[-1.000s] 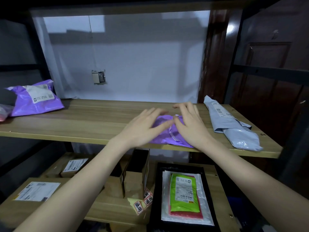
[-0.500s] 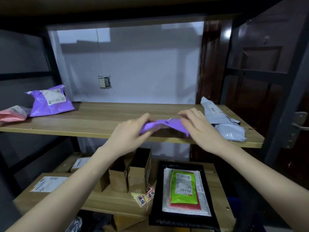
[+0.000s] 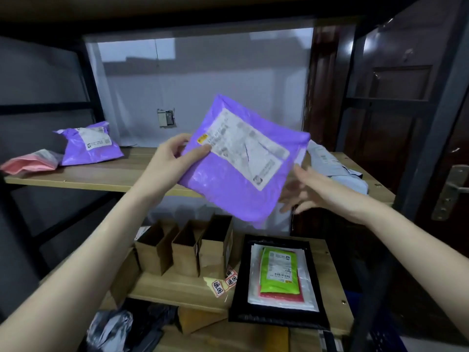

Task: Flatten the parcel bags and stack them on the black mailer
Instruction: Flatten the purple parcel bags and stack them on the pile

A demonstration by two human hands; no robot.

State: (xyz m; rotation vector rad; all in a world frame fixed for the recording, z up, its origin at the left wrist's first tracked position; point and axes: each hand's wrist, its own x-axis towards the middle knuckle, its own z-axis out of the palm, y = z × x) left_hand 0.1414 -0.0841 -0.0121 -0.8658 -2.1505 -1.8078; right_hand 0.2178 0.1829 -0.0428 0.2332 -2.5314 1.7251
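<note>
While the upper shelf [image 3: 106, 174] ran behind it, I saw the purple bag [image 3: 236, 174] up in the air above the black mailer [image 3: 241, 295], tilted, smooth, its white label facing me. On the mailer lay a white bag [image 3: 308, 288], then pink, then green [image 3: 279, 273]. My left hand [image 3: 172, 158] pinched the bag's left edge; my right hand [image 3: 312, 191] was spread open just beside its right edge, blurred.
</note>
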